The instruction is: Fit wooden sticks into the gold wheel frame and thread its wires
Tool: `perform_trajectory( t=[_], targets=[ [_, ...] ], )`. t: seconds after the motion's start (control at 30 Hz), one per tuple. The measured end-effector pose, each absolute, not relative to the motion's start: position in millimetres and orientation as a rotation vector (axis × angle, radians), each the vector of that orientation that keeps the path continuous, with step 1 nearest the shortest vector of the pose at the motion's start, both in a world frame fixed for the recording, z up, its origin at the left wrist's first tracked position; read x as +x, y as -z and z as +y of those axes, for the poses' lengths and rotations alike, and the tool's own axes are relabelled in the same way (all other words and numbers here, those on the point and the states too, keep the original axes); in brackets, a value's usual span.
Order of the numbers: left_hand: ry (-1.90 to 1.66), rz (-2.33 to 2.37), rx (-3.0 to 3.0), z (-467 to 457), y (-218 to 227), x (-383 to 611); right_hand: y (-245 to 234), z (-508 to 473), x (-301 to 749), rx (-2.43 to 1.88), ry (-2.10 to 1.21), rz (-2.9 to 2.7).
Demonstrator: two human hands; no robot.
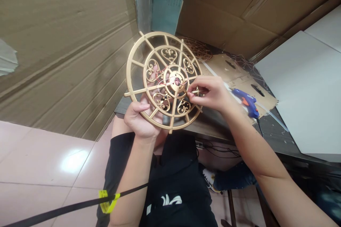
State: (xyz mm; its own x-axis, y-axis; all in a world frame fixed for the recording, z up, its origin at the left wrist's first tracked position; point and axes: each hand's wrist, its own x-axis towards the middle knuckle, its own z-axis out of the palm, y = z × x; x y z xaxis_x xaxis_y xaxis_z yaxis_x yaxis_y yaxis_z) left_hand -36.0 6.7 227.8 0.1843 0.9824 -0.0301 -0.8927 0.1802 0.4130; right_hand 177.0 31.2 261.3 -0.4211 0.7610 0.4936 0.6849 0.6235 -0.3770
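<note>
Gold-coloured openwork forms the wheel [174, 87] that my left hand [140, 122] grips by its lower rim, raised at the table [215, 124]; my right hand [209, 90] works beside its hub, though whether it pinches anything, I cannot tell.

One left hand [140, 122], one right hand [211, 92], and that makes two! One gold openwork wheel [176, 87], and count them, five scrollwork motifs [169, 54]! One blue glue gun [247, 100], one teal sheet of writing [169, 3], one yellow tag [106, 201], one sneaker [209, 180]!
</note>
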Motion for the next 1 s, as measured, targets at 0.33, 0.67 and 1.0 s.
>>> perform_trajectory(
  t=[0.33,0.67,1.0],
  targets=[
    [-1.393,0.304,0.36,7,-225,-35,-264,33,184,-1.148,-0.241,-2.207],
    [-1.431,0.213,0.33,5,-224,-33,-264,33,184,-1.163,-0.181,-2.218],
    [-1.443,0.278,0.386,4,-217,-35,-261,34,177,-1.427,-0.484,-1.951]
  ],
)
